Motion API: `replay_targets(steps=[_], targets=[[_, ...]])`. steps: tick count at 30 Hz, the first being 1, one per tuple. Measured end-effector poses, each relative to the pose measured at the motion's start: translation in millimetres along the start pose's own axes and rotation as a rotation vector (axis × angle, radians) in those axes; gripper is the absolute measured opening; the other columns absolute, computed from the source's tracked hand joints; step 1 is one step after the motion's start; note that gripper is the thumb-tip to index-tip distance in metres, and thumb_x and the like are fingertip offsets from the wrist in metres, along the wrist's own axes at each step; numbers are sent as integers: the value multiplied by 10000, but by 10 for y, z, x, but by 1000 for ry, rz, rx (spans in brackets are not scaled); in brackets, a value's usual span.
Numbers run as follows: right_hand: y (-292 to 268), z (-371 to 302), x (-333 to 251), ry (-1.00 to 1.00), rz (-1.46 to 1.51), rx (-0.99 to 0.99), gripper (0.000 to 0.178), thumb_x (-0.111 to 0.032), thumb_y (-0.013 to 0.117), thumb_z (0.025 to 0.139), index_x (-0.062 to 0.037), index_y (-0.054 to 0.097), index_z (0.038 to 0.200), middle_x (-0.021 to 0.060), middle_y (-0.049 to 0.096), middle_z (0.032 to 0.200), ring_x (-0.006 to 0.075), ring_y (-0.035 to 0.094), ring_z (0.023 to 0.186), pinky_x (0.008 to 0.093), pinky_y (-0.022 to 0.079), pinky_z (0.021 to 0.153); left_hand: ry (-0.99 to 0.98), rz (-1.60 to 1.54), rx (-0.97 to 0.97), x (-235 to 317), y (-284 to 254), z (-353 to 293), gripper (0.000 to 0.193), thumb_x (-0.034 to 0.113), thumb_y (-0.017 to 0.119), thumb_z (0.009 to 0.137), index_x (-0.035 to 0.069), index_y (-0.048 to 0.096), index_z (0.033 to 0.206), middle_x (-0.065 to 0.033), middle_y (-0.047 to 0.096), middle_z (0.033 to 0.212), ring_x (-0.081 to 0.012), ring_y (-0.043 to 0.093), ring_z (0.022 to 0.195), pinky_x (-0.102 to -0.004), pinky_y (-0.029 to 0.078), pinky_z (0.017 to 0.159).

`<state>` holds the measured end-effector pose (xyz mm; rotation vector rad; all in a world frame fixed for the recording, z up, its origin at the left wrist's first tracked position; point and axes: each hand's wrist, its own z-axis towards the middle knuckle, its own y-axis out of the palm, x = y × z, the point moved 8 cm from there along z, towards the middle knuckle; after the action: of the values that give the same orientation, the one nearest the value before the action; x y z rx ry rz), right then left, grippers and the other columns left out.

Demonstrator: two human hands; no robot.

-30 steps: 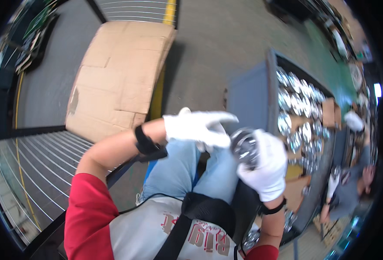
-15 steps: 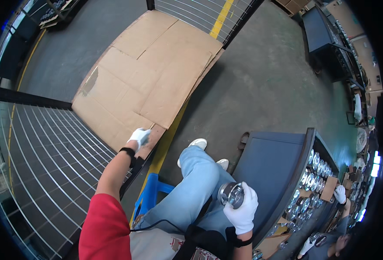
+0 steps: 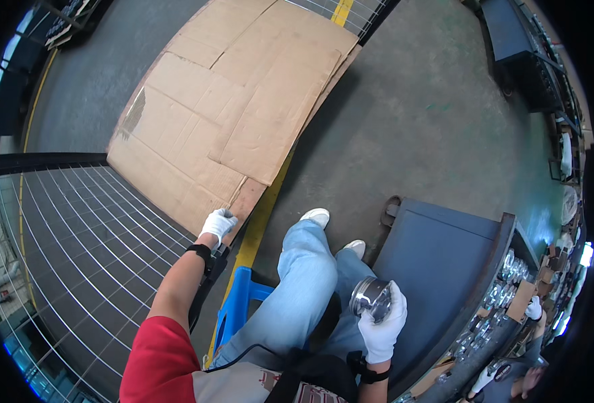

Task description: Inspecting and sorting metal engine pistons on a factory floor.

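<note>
In my white-gloved right hand point(image 3: 385, 330) is a shiny metal engine piston point(image 3: 371, 299) with a dark band, held above my right thigh. My fingers wrap round its right side. My left hand point(image 3: 218, 224), also gloved in white, is at the near corner of the cardboard sheets point(image 3: 196, 111), beside an uncovered strip of brown board point(image 3: 248, 199). Its fingers are curled in; whether anything small sits in them is hidden. The cardboard covers a low platform.
Wire mesh panels point(image 3: 109, 235) border the platform on the left and far side. A blue plastic stool point(image 3: 233, 305) stands beside my legs. To the right is a grey-blue cabinet point(image 3: 431, 255), with many shiny metal parts point(image 3: 478, 332) beyond it. A co-worker's gloved hands point(image 3: 483, 379) show at lower right.
My left hand has curled its fingers and shifted slightly down at the cardboard's corner. My right hand still holds the piston, slightly farther right and turned a little. The view has shifted.
</note>
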<state>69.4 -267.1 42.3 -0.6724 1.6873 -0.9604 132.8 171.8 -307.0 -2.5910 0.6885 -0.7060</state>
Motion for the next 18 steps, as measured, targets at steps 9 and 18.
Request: replay_targets(steps=[9, 18], targets=[[144, 54, 368, 80, 24, 66, 708, -52, 689, 641, 1, 541, 1332, 185, 610, 1149, 396, 601, 1047, 467, 475, 943, 261, 651, 111, 1025, 105, -478, 438, 490, 755, 792, 75, 706, 923, -159, 731, 877, -345, 713, 855, -442, 565, 745], [170, -102, 551, 103, -91, 15, 699, -8, 643, 647, 8, 551, 1340, 192, 616, 1156, 400, 602, 1068, 446, 483, 959, 371, 818, 241, 1824, 616, 564, 183, 205, 612, 901, 108, 763, 867, -150, 759, 910, -312, 749, 871, -418, 598, 751]])
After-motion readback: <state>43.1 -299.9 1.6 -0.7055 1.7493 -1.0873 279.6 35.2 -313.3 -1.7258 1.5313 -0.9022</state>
